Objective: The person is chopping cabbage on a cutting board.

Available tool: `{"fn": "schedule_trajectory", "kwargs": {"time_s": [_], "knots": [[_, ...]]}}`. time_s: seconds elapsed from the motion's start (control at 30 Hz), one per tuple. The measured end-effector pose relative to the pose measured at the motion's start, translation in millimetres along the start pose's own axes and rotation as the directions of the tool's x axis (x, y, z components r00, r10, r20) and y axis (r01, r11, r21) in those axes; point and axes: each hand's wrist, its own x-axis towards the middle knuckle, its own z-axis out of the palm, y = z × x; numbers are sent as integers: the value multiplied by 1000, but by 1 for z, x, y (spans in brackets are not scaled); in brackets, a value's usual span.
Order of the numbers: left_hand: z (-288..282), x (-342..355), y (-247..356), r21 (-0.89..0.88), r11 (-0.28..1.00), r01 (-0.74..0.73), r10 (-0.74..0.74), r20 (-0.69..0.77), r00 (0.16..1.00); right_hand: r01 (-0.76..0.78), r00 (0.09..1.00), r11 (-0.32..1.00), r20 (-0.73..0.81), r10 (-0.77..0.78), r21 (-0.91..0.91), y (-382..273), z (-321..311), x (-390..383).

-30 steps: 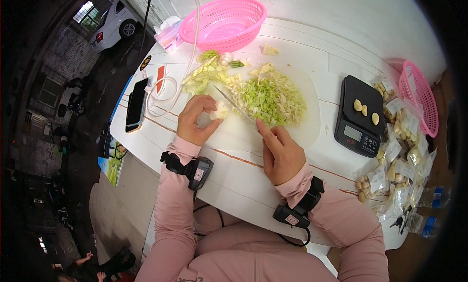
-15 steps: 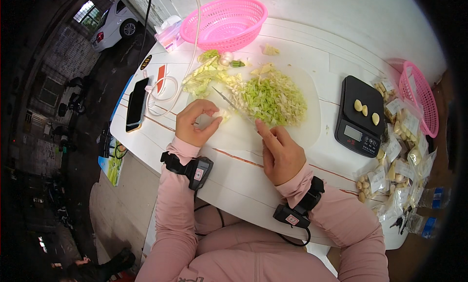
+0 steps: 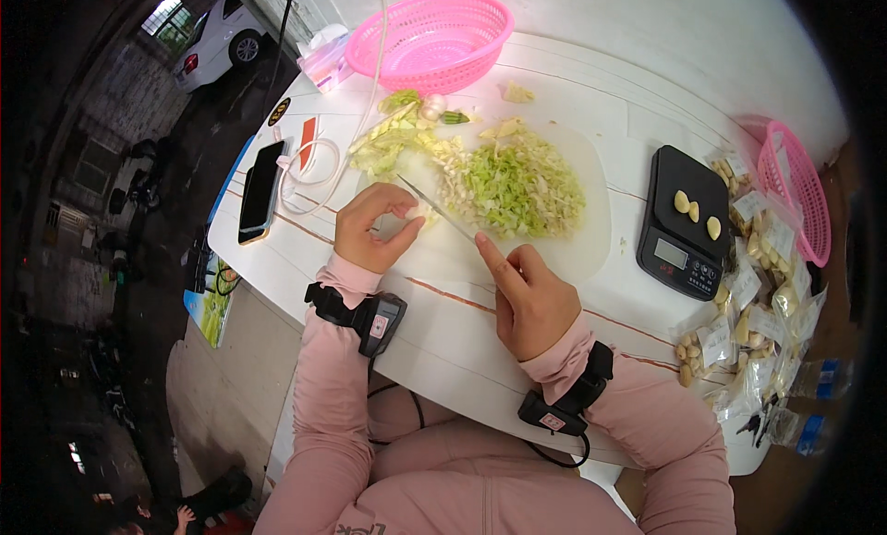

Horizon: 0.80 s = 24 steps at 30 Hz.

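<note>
My right hand is closed round the handle of a knife, index finger stretched along its spine. The thin blade points away and to the left, low over the white cutting board. On the blade's left, my left hand pinches a pale piece of cabbage against the board; the fingers partly cover it. A heap of shredded green cabbage lies right of the blade. Beyond the knife tip are loose cabbage leaves, next to a round whitish bulb and a green stub.
A pink basket and a tissue pack stand at the back. At left lies a phone beside a white cable. A black scale bears garlic cloves; bagged garlic and another pink basket are at right.
The knife and my right hand have shifted slightly left. My left hand keeps its pinch on the cabbage piece in nearly the same place. The view has moved a little.
</note>
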Motion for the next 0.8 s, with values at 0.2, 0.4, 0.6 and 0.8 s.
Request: {"fn": "schedule_trajectory", "kwargs": {"time_s": [0.2,0.4,0.6,0.8], "knots": [[-1,-1,2,-12,1000,23,-23,0,1000,-34,999,999,26,34,21,-2,-1,0],[-1,0,1,-32,999,25,-24,21,999,-17,999,1000,41,17,-10,-1,1,-1],[-2,-1,0,-53,997,53,-51,40,998,58,989,993,142,-42,-107,-2,-3,0],[-2,-1,-1,-58,996,69,-67,38,997,114,983,979,162,-87,-169,-2,-3,2]]}}
